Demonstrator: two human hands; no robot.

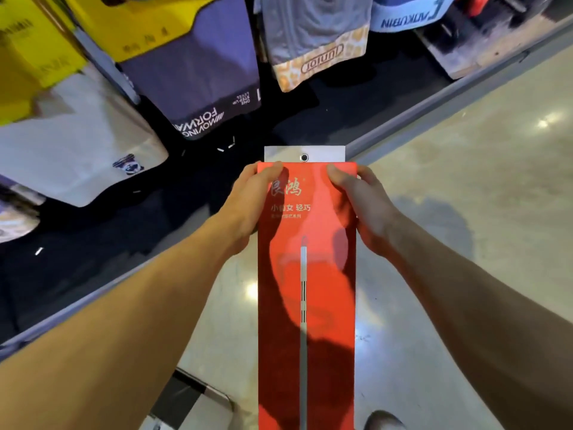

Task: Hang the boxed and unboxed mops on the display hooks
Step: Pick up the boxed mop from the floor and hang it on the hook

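A long red mop box with gold lettering and a picture of a mop handle runs from the bottom edge up to mid-frame. At its top a grey tab sticks out, with a round hang hole in it. My left hand grips the box's upper left edge, thumb on the front. My right hand holds the upper right edge the same way. The box is held over the floor, its tab pointing at the dark display base. No hook is visible at the hole.
Packaged goods hang above: yellow and purple packs, a white pack, a grey-and-orange pack. A grey rail borders the dark shelf base. A glossy beige floor lies to the right. A cardboard box sits lower left.
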